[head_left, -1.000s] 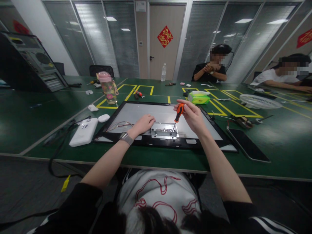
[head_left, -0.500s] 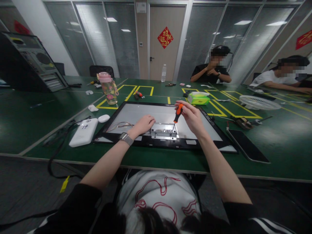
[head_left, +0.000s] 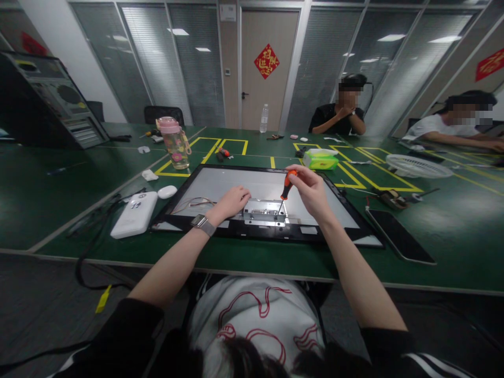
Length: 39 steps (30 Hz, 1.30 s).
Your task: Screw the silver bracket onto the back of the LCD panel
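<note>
My right hand pinches the top of an orange and black screwdriver. The screwdriver stands nearly upright, slightly tilted, and its tip meets the right end of a silver metal bracket. This bracket lies near the front edge of a large flat display panel with a black frame, its pale back facing up. My left hand rests low on the panel against the bracket's left end, fingers stretched out. Thin wires run across the panel to the left of that hand. The screw under the tip is too small to make out.
Left of the panel lie a white power bank and a white case, with a pink-lidded bottle behind. A phone lies right. Beyond are a green tissue pack, a white fan cover and two people.
The fingers of my right hand have shifted round the top of the screwdriver handle. My left hand and the bracket stay put. Across the table, a person's hands have moved slightly.
</note>
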Tool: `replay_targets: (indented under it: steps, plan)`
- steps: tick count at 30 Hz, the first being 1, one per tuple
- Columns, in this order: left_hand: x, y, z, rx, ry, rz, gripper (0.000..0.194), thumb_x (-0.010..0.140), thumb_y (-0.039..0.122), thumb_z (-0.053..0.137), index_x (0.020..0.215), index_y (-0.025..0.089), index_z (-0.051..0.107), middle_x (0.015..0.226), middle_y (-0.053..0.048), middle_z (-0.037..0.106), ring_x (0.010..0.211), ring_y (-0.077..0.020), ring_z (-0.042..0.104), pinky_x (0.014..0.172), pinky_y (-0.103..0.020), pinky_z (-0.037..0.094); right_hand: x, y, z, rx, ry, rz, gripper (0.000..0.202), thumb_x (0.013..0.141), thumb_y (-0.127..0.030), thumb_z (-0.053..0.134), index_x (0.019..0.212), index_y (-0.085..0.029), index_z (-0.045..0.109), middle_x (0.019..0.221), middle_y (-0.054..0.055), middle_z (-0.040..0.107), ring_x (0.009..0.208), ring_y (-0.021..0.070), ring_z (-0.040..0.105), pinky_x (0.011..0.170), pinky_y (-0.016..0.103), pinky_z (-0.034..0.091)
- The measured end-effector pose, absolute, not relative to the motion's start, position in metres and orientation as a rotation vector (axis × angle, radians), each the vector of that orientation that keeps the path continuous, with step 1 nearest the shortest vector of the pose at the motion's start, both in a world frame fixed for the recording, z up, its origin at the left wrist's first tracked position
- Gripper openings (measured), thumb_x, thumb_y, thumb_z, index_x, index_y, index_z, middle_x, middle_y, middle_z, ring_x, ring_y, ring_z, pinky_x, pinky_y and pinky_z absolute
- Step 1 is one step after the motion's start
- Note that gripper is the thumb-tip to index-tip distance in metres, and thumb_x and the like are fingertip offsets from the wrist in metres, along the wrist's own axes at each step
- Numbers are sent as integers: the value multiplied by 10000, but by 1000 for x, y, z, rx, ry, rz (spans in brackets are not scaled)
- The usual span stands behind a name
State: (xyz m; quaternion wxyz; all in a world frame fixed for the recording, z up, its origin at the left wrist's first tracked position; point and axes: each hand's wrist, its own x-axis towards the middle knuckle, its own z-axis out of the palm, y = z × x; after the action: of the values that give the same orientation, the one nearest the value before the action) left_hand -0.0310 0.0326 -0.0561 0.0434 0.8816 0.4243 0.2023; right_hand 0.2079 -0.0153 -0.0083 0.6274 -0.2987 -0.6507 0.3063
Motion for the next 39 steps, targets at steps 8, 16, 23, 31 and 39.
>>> replay_targets:
  steps: [8, 16, 23, 31, 39]
  plan:
    - [-30, 33, -56, 2689, 1293, 620, 349, 947, 267, 342, 911, 148, 667, 870, -87, 592, 871, -221, 553, 817, -355, 453, 209, -14, -9, -693, -1505, 742, 265, 860, -404, 591, 1079, -282, 679, 963, 25, 687, 906, 188, 626, 862, 357, 497]
    - [-30, 32, -55, 2697, 1313, 616, 345, 943, 266, 346, 912, 150, 670, 865, -86, 595, 874, -221, 552, 828, -361, 455, 208, -15, -9, -702, -1482, 721, 208, 831, -421, 633, 979, -286, 687, 868, -6, 647, 781, 154, 596, 783, 313, 493]
    - [-30, 32, -55, 2701, 1317, 610, 343, 941, 267, 347, 917, 154, 670, 871, -82, 601, 869, -214, 557, 831, -355, 460, 207, -13, -8, -693, -1402, 754, 194, 736, -396, 728, 873, -271, 670, 732, -36, 605, 645, 122, 565, 659, 275, 485]
    - [-30, 33, -55, 2702, 1309, 606, 342, 945, 262, 346, 903, 154, 668, 865, -81, 593, 863, -222, 558, 818, -357, 452, 205, -19, -2, -650, -1396, 841, 259, 793, -451, 670, 981, -273, 682, 827, 7, 670, 777, 168, 632, 762, 341, 522]
    - [-30, 30, -53, 2691, 1320, 588, 345, 952, 269, 338, 915, 152, 660, 875, -80, 593, 867, -218, 556, 818, -356, 452, 205, -22, -1, -645, -1432, 894, 227, 773, -439, 702, 922, -268, 685, 761, -11, 653, 766, 163, 633, 808, 347, 523]
